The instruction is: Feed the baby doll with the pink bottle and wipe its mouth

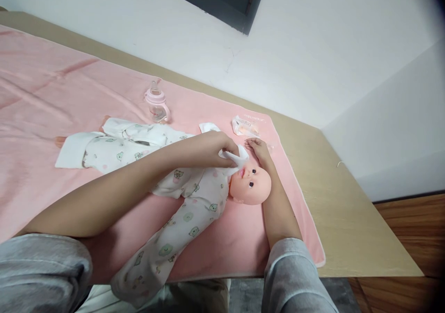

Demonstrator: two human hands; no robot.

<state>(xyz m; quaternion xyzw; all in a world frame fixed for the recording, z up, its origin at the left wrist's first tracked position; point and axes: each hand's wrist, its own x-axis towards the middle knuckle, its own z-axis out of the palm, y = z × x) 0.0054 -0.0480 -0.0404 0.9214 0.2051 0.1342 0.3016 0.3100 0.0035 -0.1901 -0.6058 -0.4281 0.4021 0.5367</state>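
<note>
The dressed doll (205,188) lies face up on the pink blanket (41,99) over the surface (327,183). The left hand (220,148) pinches a white cloth (239,157) by its chin — wiping seems under way, the cloth not yet laid aside. The right hand (257,147), near a packet (245,126), looks empty, fingers loosely apart — though the cloth's exact contact is hard to make out.

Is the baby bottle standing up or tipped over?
Standing up: the baby bottle rests base-down on the pink blanket, its nipple pointing up.
</note>
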